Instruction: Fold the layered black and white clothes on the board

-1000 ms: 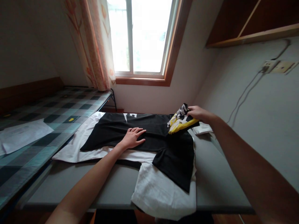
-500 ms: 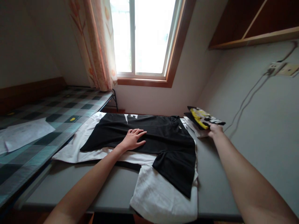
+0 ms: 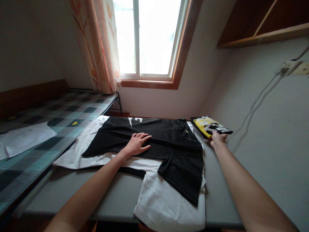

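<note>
Black shorts (image 3: 154, 137) with a white logo lie spread on a white garment (image 3: 173, 199) on the grey table. My left hand (image 3: 138, 144) rests on the shorts, fingers outstretched and holding nothing. At the table's far right corner is a folded garment (image 3: 211, 125) patterned in black, yellow and white. My right hand (image 3: 218, 139) grips its near edge; the fingertips are partly hidden. The white cloth seen beneath this garment earlier is now mostly covered.
The grey table (image 3: 116, 196) stands against the right wall. Left of it is a bed with a checked mattress (image 3: 79, 109) and paper sheets (image 3: 26, 137). A power cord (image 3: 252, 108) hangs down the wall from a socket, and a wooden shelf (image 3: 263, 38) juts out above.
My right hand has lowered the folded patterned garment and shifted slightly left, so it lies flatter. My left hand has stayed on the shorts.
</note>
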`<state>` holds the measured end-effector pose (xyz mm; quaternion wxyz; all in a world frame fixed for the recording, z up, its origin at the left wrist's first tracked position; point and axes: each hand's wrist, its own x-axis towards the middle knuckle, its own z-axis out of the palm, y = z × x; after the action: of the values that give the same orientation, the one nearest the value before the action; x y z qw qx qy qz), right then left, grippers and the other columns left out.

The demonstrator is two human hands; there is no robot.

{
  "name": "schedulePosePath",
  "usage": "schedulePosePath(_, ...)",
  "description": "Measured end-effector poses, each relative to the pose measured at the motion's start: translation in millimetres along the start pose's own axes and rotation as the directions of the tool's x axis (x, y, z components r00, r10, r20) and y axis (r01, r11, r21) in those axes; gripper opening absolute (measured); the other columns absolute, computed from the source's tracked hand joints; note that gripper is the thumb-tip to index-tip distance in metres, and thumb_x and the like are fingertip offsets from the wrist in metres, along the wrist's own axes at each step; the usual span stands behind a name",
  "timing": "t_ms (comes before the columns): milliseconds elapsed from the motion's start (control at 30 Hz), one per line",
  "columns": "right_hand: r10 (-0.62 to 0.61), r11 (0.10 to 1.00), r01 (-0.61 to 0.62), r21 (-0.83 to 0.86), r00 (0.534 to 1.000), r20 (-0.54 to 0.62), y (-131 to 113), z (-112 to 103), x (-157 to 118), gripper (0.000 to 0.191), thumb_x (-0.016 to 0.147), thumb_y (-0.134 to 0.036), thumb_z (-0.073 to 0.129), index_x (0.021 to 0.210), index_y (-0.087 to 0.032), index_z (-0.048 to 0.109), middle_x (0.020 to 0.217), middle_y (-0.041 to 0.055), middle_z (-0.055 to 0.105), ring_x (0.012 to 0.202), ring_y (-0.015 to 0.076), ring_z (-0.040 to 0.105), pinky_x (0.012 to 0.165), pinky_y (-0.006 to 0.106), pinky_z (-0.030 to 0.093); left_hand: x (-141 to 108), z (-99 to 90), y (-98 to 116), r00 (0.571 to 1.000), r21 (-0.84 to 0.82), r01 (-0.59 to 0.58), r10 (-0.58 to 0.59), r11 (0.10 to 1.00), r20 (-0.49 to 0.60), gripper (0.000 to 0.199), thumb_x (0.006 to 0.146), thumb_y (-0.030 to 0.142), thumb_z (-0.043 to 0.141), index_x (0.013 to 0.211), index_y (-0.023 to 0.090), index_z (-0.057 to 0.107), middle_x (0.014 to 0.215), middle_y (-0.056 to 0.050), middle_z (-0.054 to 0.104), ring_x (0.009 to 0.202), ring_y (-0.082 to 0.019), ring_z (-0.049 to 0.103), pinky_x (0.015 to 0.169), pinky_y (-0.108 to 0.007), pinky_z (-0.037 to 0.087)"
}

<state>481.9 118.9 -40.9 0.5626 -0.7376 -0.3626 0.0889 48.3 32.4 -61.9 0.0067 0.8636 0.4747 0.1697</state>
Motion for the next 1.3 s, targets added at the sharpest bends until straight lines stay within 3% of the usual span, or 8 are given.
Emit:
schedulePosePath(100, 0.149, 0.95, -0.185, -0.252, 0.977, -0.154, -3.7, -11.7, -8.0, 0.075, 0.084, -0.027, 0.051, 0.148, -0.007, 0.016, 0.143, 0.0331, 0.031, 0.126, 0.0448, 0.045, 0.097, 0.056, 0.043, 0.1, 2.1, -0.5, 1.0, 0.003, 0.004, -0.004, 1.0, -0.01, 0.055, 0.092, 0.055, 0.052, 0.143, 0.033, 0.05, 0.147, -0.002, 0.053, 0.136, -0.025, 0.044, 0.11, -0.044, 0.031)
schedulePosePath(167, -0.062, 0.9, -0.016, -0.435, 0.984, -0.165, -6.4, -18.6, -12.4, 0.069, 0.087, -0.031, 0.051, 0.148, -0.01, 0.025, 0.145, 0.0316, 0.028, 0.128, 0.0477, 0.039, 0.098, 0.059, 0.037, 0.4, 2.8, 0.3, 1.0, 0.003, 0.008, -0.008, 1.0, -0.018, 0.053, 0.093, 0.054, 0.052, 0.142, 0.034, 0.05, 0.147, -0.002, 0.054, 0.135, -0.024, 0.045, 0.109, -0.044, 0.031)
schedulePosePath(267, -0.429, 0.665, 0.424, -0.615, 0.891, 0.15, -5.1, -21.8, -15.5, 0.051, 0.089, -0.031, 0.049, 0.137, -0.014, 0.049, 0.139, 0.0247, 0.043, 0.124, 0.0418, 0.041, 0.098, 0.054, 0.035, 0.7, 2.2, 2.2, 1.0, 0.002, 0.015, -0.014, 1.0, -0.028, 0.051, 0.093, 0.052, 0.053, 0.141, 0.034, 0.051, 0.145, -0.002, 0.055, 0.133, -0.024, 0.046, 0.108, -0.044, 0.032)
schedulePosePath(333, -0.481, 0.473, 0.617, -0.629, 0.779, 0.403, -1.3, -20.0, -17.0, 0.048, 0.087, -0.032, 0.053, 0.132, -0.015, 0.056, 0.134, 0.0208, 0.05, 0.118, 0.0366, 0.046, 0.096, 0.048, 0.038, 0.8, 1.3, 3.3, 0.999, -0.001, 0.018, -0.018, 1.0, -0.029, 0.051, 0.093, 0.051, 0.053, 0.14, 0.034, 0.051, 0.145, -0.002, 0.055, 0.133, -0.024, 0.046, 0.108, -0.044, 0.032)
schedulePosePath(400, -0.459, 0.328, 0.684, -0.652, 0.718, 0.523, 1.9, -17.3, -20.1, 0.053, 0.084, -0.032, 0.058, 0.134, -0.017, 0.056, 0.134, 0.0189, 0.052, 0.114, 0.0338, 0.05, 0.092, 0.045, 0.041, 0.8, 0.6, 3.9, 0.999, -0.005, 0.019, -0.019, 1.0, -0.027, 0.051, 0.092, 0.051, 0.054, 0.14, 0.034, 0.052, 0.144, -0.002, 0.055, 0.133, -0.025, 0.047, 0.108, -0.044, 0.033)
schedulePosePath(533, -0.454, 0.189, 0.666, -0.722, 0.711, 0.537, -1.2, -14.4, -29.7, 0.055, 0.083, -0.023, 0.058, 0.138, -0.014, 0.053, 0.126, 0.0216, 0.058, 0.105, 0.0328, 0.057, 0.086, 0.044, 0.045, 0.7, 1.3, 3.4, 0.999, -0.015, 0.016, -0.017, 1.0, -0.035, 0.051, 0.092, 0.051, 0.054, 0.14, 0.035, 0.052, 0.143, -0.002, 0.056, 0.132, -0.025, 0.047, 0.107, -0.044, 0.033)
schedulePosePath(1133, -0.271, 0.229, 0.608, -0.76, 0.79, 0.55, -32.3, -2.7, -45.5, 0.036, 0.093, -0.012, 0.038, 0.118, -0.005, 0.063, 0.102, 0.0247, 0.071, 0.092, 0.0318, 0.072, 0.075, 0.04, 0.053, 1.0, 3.4, 2.1, 0.998, -0.048, 0.024, -0.027, 0.999, -0.05, 0.049, 0.092, 0.052, 0.054, 0.139, 0.035, 0.053, 0.142, -0.002, 0.057, 0.13, -0.025, 0.048, 0.108, -0.044, 0.032)
schedulePosePath(1300, -0.459, 0.258, 0.72, -0.644, 0.678, 0.574, -44.8, -1.2, -62.7, 0.035, 0.094, -0.024, 0.041, 0.111, -0.01, 0.068, 0.112, 0.0209, 0.07, 0.107, 0.0324, 0.063, 0.09, 0.043, 0.044, 0.5, 1.0, 3.6, 0.998, -0.048, 0.024, -0.026, 0.999, -0.049, 0.049, 0.092, 0.05, 0.054, 0.139, 0.034, 0.053, 0.142, -0.003, 0.057, 0.131, -0.024, 0.048, 0.109, -0.043, 0.031)
